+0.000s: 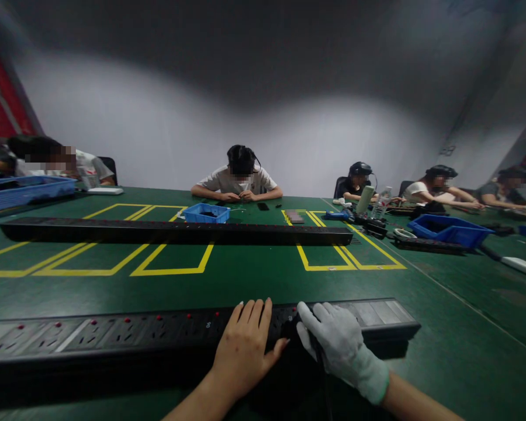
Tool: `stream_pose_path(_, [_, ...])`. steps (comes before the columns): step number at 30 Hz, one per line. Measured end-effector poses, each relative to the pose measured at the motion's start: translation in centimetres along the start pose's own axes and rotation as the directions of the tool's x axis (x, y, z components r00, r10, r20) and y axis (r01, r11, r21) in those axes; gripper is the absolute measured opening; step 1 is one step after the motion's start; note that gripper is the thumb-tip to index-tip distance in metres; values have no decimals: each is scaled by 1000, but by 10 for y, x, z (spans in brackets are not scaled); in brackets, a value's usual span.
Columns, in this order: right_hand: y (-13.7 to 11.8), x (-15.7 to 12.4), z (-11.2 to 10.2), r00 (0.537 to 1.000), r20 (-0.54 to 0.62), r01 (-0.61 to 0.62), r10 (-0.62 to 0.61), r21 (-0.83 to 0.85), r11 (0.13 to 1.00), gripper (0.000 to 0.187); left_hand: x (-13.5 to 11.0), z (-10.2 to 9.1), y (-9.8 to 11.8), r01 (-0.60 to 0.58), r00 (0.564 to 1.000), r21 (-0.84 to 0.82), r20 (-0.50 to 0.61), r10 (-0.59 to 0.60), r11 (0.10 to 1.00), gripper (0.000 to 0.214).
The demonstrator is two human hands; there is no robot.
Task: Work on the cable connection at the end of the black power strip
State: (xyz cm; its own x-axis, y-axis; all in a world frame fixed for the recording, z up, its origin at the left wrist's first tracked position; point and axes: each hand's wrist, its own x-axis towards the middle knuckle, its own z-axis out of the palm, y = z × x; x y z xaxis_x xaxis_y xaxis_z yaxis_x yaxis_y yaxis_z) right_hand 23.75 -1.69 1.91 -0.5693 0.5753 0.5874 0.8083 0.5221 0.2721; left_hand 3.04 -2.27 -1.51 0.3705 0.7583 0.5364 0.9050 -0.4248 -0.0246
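A long black power strip lies across the near side of the table, with a row of sockets and a small red part beside each. My left hand, bare, rests on top of it with the fingers stretched over the far edge and the thumb apart. Just to the right, my right hand wears a white glove and is closed around a black plug at the strip's sockets. Fingers and shadow hide most of the plug. From under the glove a dark cord runs down toward me.
A second long black power strip lies farther off across yellow tape outlines on the green table. Behind it stands a small blue bin. Larger blue bins are at the right and left. Several people sit around the table.
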Motion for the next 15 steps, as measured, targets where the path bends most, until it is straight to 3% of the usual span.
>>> stream_pose_path(4, [20,33,-16,964,266,-49,-17,238,970,20,1,0,0,4,1000,-12,-7,-4,1000,57])
stream_pose_path(7, [27,52,-24,924,378,-34,-60,236,971,16,2,0,0,0,1000,-21,-9,0,1000,56])
stream_pose_path(10, [17,45,-20,951,308,-29,-22,159,987,16,1,0,1,-7,1000,-12,-20,7,1000,56])
stream_pose_path(12, [3,29,-15,993,119,12,-15,25,1000,20,0,0,0,-14,999,0,-31,14,1000,56])
stream_pose_path(15, [-12,8,-11,998,12,61,-60,-109,992,26,-1,1,0,-19,999,5,-35,20,1000,56])
